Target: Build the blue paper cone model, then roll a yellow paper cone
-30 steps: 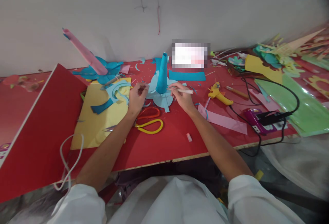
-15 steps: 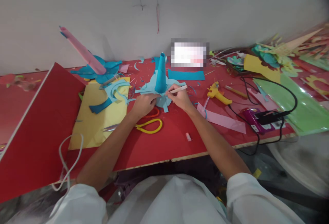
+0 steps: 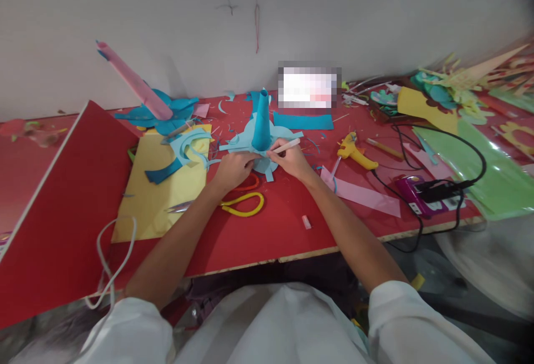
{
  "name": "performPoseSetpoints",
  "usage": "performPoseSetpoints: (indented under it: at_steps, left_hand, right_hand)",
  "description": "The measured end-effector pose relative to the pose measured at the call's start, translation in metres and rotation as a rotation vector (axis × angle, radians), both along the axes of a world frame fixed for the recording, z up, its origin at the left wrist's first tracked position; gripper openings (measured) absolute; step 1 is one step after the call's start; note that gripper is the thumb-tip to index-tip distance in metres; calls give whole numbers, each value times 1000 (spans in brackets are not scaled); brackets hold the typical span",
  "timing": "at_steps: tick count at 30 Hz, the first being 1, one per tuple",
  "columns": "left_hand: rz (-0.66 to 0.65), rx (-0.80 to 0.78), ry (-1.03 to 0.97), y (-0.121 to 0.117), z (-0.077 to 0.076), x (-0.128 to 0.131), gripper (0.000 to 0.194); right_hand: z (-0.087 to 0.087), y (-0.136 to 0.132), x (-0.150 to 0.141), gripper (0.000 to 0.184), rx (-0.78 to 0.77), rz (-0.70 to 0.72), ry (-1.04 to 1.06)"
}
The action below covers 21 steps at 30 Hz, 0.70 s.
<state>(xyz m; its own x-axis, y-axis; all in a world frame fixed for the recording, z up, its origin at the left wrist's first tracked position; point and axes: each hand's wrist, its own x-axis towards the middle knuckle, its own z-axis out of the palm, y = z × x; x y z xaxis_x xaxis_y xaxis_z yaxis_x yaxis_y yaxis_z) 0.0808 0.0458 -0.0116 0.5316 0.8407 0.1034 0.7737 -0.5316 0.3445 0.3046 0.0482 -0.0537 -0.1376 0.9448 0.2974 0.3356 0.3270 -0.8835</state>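
Note:
At the middle of the table stands a narrow blue paper cone (image 3: 262, 119), upright on a flat light blue paper flower (image 3: 286, 134) with strips sticking out from it. My left hand (image 3: 237, 168) rests on the flower's near left edge, its fingers bent and pressed against the paper by the cone's foot. In my right hand (image 3: 292, 159) a pale pen (image 3: 287, 146) is pinched, with its tip down near the cone's base. Yellow-and-orange-handled scissors (image 3: 244, 205) lie partly under my left forearm. A small pink-white cap (image 3: 306, 222) lies by my right forearm.
A yellow glue gun (image 3: 356, 152) and a purple power strip (image 3: 417, 194) with black cables lie at right. Left are yellow paper (image 3: 167, 214) with blue cutouts, a pink tube (image 3: 136, 80) on blue petals, and a leaning red board (image 3: 70, 202). A white cable (image 3: 120, 264) hangs over the edge.
The pen in my right hand has tilted slightly and moved a little left. My left hand stays in place on the paper flower. The view has shifted very slightly.

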Motion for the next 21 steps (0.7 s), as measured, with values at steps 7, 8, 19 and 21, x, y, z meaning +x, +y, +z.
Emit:
performPoseSetpoints:
  at_steps: [7,8,19,21]
  left_hand:
    - [9,-4,3,-1,1,0,45]
    - [9,-5,4,-1,1,0,45]
    - [18,-20,16,-2,3,1,46]
    - [25,-15,17,-2,2,0,46]
  right_hand:
    - [6,-2,1,25,25,-51,-25]
    - [7,-3,1,26,23,-44,-24]
    - [10,-3,-1,24,-4,-64,-50]
    - [10,-3,-1,25,-5,-40,-47]
